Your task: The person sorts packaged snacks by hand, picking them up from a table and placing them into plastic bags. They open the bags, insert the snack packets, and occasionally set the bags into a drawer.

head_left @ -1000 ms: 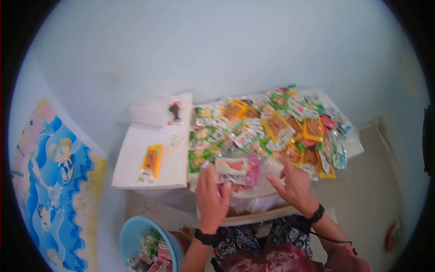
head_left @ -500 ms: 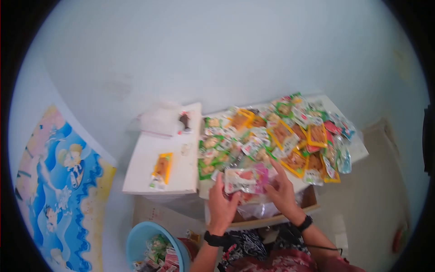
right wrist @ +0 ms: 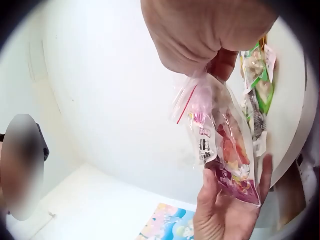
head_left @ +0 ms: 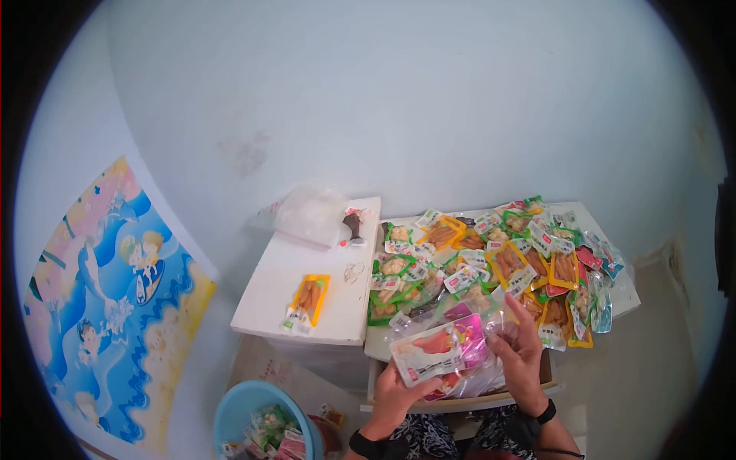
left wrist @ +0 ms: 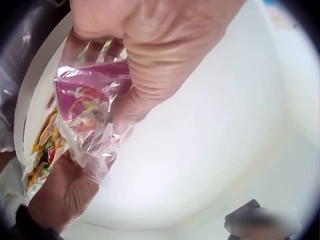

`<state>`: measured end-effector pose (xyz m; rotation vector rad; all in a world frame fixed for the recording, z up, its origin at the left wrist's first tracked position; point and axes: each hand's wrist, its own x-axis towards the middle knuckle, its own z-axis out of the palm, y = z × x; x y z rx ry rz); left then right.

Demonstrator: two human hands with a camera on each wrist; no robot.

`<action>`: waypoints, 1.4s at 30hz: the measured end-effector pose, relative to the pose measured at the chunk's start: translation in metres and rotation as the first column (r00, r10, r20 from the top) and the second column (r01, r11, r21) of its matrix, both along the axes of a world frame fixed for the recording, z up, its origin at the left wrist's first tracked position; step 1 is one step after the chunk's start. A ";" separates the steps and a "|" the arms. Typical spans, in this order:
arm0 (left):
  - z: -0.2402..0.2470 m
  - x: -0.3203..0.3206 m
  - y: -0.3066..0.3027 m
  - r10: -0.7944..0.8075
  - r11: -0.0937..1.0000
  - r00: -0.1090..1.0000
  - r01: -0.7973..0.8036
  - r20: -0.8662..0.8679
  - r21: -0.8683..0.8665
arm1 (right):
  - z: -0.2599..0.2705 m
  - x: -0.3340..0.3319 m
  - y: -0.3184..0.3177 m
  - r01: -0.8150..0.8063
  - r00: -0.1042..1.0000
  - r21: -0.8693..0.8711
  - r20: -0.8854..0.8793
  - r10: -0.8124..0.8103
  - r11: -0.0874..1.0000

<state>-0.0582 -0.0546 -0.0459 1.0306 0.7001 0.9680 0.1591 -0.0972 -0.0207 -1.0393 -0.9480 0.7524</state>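
Note:
Between both hands is a clear zip bag (right wrist: 232,125) with pink-and-white snack packets (head_left: 441,345) inside. My left hand (head_left: 402,399) grips its left end, the thumb lying across the front. At the other end, by the red zip line seen in the right wrist view, my right hand (head_left: 521,360) pinches the plastic. The right hand's fingertips are partly hidden behind the film. Just beyond the bag spreads a heap of snack packets (head_left: 506,261), with yellow or green borders.
A white stand (head_left: 268,287) at the left bears one yellow-bordered packet (head_left: 310,300), a dark packet (head_left: 353,224) and an empty clear bag (head_left: 310,215). Below it stands a blue bucket (head_left: 226,406) with packets inside. An open drawer (head_left: 491,400) juts out under the hands.
The right hand, apart from the bag a second ago, has come in and now pinches its right end. The bag is tilted and nearer the body. The head view has shifted.

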 end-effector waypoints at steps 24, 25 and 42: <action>0.101 -0.240 0.176 0.466 0.842 0.881 -0.412 -0.085 0.349 | -0.028 -0.029 -0.040 -0.356 0.933 -0.208 -0.019 0.360 0.911; 0.100 -0.245 0.193 0.433 0.879 0.899 -0.405 -0.065 0.249 | -0.034 -0.027 -0.048 -0.368 0.928 -0.243 -0.027 0.373 0.898; 0.069 -0.272 0.235 0.518 0.839 0.374 -0.398 -0.769 0.372 | -0.077 0.001 -0.096 0.097 0.697 -0.143 0.716 0.035 0.985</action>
